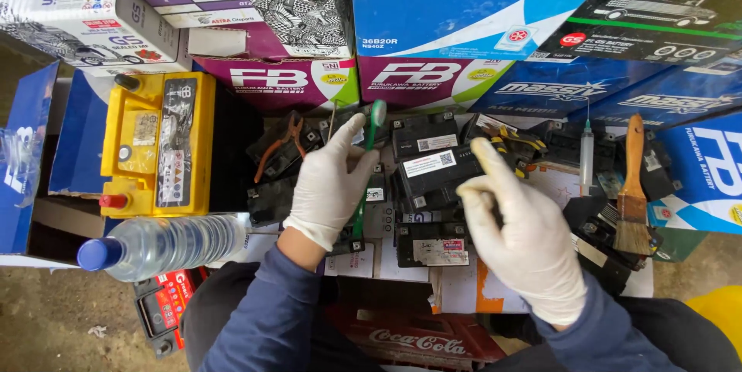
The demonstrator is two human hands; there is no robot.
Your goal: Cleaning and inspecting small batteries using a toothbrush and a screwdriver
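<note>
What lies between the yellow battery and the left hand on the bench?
In the head view, orange-handled pliers lie on small black batteries between the yellow battery and the left hand, which holds a green tool.

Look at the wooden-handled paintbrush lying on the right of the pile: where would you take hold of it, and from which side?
Take the paintbrush by its bare wooden handle, the upper half, coming down from above. The handle points away from the person and lies clear on top of the black batteries, while the bristles spread at the near end. The right hand is the nearer one; the syringe lies just left of the handle, so grip narrowly.
</note>
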